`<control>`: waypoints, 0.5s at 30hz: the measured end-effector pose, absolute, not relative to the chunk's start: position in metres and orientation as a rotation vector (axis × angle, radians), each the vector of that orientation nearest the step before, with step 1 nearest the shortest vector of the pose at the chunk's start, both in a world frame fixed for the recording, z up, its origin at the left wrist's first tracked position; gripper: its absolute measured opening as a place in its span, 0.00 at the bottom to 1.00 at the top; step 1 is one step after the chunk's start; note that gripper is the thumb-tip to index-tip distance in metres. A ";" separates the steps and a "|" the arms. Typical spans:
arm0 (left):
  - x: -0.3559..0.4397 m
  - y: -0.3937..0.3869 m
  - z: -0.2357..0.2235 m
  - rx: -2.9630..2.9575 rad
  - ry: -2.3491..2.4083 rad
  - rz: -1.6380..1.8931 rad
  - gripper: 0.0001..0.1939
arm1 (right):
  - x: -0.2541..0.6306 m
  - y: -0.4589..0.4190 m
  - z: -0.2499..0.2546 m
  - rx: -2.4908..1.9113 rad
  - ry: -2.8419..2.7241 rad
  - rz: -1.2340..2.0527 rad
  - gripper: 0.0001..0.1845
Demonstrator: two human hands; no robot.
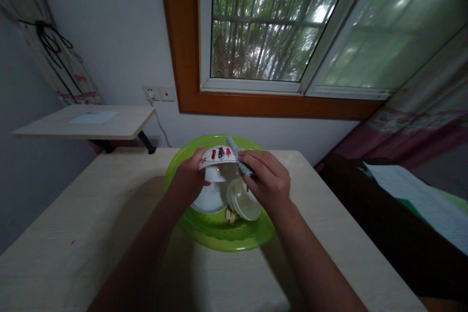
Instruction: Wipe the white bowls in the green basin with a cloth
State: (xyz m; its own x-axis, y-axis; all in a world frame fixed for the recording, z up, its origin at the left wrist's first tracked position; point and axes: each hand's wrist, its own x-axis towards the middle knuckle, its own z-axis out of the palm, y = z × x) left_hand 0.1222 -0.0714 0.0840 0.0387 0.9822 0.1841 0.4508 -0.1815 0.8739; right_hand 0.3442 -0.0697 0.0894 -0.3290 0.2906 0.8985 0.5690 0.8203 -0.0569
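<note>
A green plastic basin [219, 239] sits on the pale table [91, 234]. Above it my left hand [190, 175] grips a white bowl with red and dark markings [218, 156], held upside down and tilted. My right hand [266, 180] is closed on a grey-blue cloth [238, 155] pressed against the bowl's right edge. Inside the basin lie a white plate [210, 200], a pale cream bowl [244, 201] on its side, and small wooden ends [230, 215] of something I cannot name.
A small side table [87, 124] with a sheet of paper stands at the back left below a wall socket [159, 92]. A barred window [263, 24] is straight ahead. Dark furniture with papers [413, 195] lies to the right.
</note>
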 end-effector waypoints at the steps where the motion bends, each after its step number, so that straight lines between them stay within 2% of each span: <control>1: 0.122 -0.072 0.084 1.695 1.454 1.099 0.21 | 0.344 -0.070 0.090 -0.639 -1.934 -0.327 0.23; 15: 0.125 -0.074 0.085 1.688 1.448 1.068 0.21 | 0.346 -0.070 0.092 -0.643 -1.947 -0.344 0.23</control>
State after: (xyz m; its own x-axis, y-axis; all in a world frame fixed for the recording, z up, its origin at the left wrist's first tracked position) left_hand 0.1254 -0.0739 0.0847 0.0527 0.9855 0.1612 0.4450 -0.1677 0.8797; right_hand 0.3459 -0.0704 0.0915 -0.3445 0.2860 0.8942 0.5754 0.8169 -0.0396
